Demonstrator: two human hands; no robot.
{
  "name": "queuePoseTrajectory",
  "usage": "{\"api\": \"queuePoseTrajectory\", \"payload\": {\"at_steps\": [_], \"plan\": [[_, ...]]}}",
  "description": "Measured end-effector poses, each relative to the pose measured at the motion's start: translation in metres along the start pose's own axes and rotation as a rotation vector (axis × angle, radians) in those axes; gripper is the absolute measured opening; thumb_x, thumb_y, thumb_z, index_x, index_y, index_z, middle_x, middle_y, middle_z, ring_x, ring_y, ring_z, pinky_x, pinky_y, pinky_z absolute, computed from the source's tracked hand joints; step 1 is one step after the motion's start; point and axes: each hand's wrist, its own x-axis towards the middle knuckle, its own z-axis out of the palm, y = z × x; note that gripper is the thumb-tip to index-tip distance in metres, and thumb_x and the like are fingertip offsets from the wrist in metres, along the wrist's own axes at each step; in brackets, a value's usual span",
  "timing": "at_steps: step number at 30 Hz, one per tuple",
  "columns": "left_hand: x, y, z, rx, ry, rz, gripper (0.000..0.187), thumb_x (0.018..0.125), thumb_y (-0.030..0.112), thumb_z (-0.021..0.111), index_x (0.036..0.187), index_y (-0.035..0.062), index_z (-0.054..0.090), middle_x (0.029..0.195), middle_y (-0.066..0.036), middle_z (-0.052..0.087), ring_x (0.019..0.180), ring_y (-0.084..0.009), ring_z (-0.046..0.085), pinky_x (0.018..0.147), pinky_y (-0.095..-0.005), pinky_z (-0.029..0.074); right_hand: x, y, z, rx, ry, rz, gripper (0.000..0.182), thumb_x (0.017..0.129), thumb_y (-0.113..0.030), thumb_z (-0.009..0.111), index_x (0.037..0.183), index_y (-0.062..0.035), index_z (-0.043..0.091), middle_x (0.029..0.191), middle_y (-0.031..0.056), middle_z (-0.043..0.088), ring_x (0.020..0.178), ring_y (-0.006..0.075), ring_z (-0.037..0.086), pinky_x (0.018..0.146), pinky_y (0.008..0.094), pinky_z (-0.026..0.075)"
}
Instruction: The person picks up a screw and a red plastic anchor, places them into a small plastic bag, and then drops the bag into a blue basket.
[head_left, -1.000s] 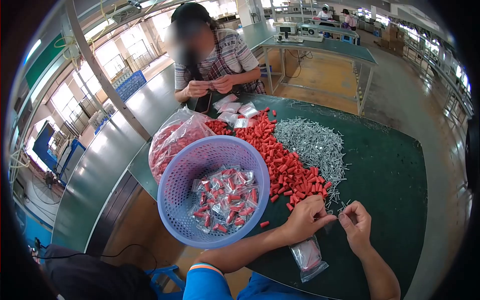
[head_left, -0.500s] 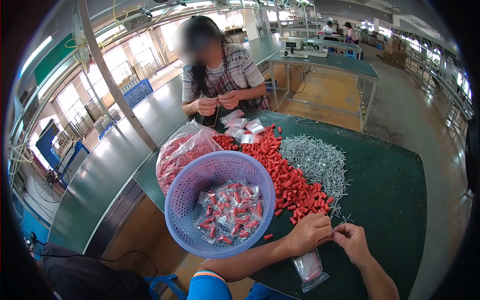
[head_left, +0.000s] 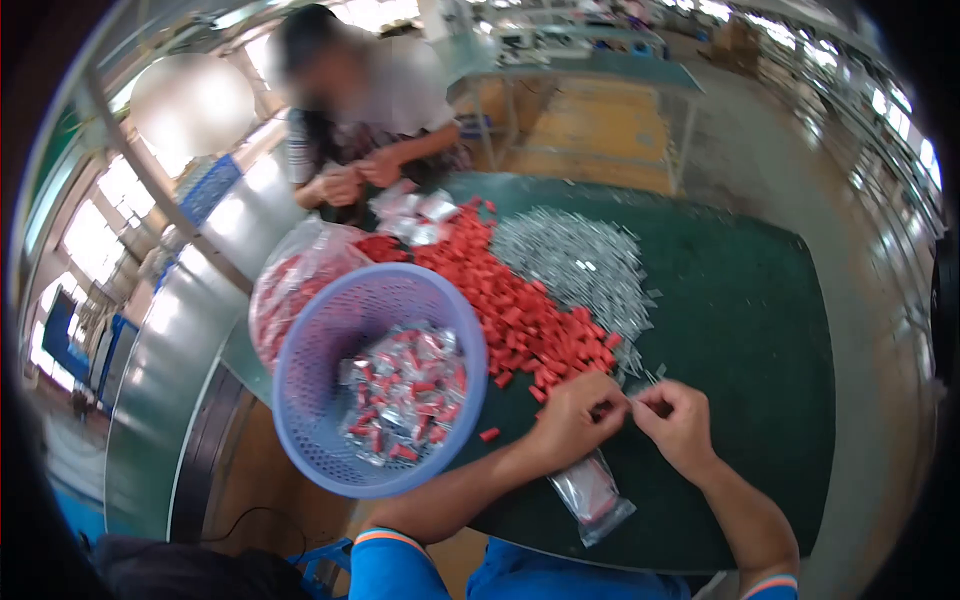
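While many small clear packets with red pieces inside (head_left: 405, 400) had already gathered in the round lavender plastic basket (head_left: 310, 350), a good deal more lay outside it, by my reckoning well short of finished. The heap of loose red plastic pieces (head_left: 530, 325) spread beside the basket on the dark green tabletop (head_left: 740, 320), the pile of thin silver metal pins (head_left: 575, 260) lay against its right side, and a big clear bag of red pieces (head_left: 300, 280) sat behind the basket's left side.

Near the front end of both heaps, the seated person's left hand (head_left: 578, 415) and right hand (head_left: 680, 425) almost met, fingers curled in and each thumb close to its forefinger. From where I stood, I couldn't tell whether either grip was fully closed, or what it pinched; anything between the fingertips was too small and blurred. A flat clear plastic bag with pale contents (head_left: 593, 497) lay on the tabletop just below the left wrist. Across the table, a co-worker's hands (head_left: 360, 177) were close together behind some pale packets (head_left: 400, 205).
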Motion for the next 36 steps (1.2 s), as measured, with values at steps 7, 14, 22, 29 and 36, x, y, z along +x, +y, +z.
{"api": "queuePoseTrajectory", "payload": {"at_steps": [7, 14, 22, 29, 36], "plan": [[0.004, 0.005, 0.005, 0.112, 0.109, 0.022, 0.014, 0.064, -0.007, 0.061, 0.071, 0.0017, 0.054, 0.074, -0.009, 0.057, 0.066, -0.0185, 0.056, 0.059, -0.0267, 0.045, -0.002, -0.005, 0.003, 0.055, -0.084, 0.077, 0.01, 0.071, -0.009, 0.066, 0.073, 0.0007, 0.063, 0.065, 0.0065, 0.062, 0.055, 0.0077, 0.055, 0.052, 0.0236, 0.044], [0.01, 0.011, -0.01, 0.274, 0.126, 0.3, 0.025, 0.06, -0.005, 0.063, 0.082, 0.0028, 0.055, 0.081, -0.01, 0.054, 0.067, -0.0236, 0.053, 0.058, -0.0322, 0.042, 0.002, 0.005, -0.006, 0.269, -0.088, 0.278, 0.014, 0.075, -0.012, 0.065, 0.073, 0.0024, 0.064, 0.063, 0.0016, 0.061, 0.056, 0.0038, 0.051, 0.051, 0.0215, 0.041], [0.011, 0.023, -0.01, 0.482, -0.133, 0.314, 0.032, 0.059, 0.006, 0.069, 0.088, 0.0042, 0.056, 0.084, -0.01, 0.053, 0.072, -0.0267, 0.053, 0.062, -0.0349, 0.042, 0.001, 0.002, -0.009, 0.583, -0.162, 0.393, 0.011, 0.076, -0.011, 0.064, 0.072, -0.0009, 0.062, 0.062, -0.0005, 0.056, 0.056, 0.0045, 0.049, 0.05, 0.0189, 0.036], [0.006, 0.016, -0.009, 0.131, -0.137, 0.109, 0.012, 0.076, 0.002, 0.062, 0.086, 0.0, 0.055, 0.074, -0.01, 0.053, 0.069, -0.0222, 0.052, 0.06, -0.0304, 0.041, 0.004, 0.006, -0.009, 0.623, -0.195, 0.382, 0.013, 0.079, -0.015, 0.064, 0.076, -0.0021, 0.06, 0.063, -0.0008, 0.054, 0.057, 0.0048, 0.049, 0.051, 0.0187, 0.037], [0.003, 0.023, -0.014, -0.299, -0.09, -0.234, 0.01, 0.09, 0.01, 0.052, 0.085, 0.0016, 0.053, 0.073, -0.001, 0.048, 0.067, -0.0082, 0.045, 0.06, -0.0219, 0.037, 0.005, -0.002, -0.017, 0.621, -0.35, 0.443, 0.021, 0.085, -0.024, 0.061, 0.08, -0.004, 0.06, 0.066, 0.0014, 0.058, 0.06, 0.0072, 0.053, 0.054, 0.0196, 0.039]]}}
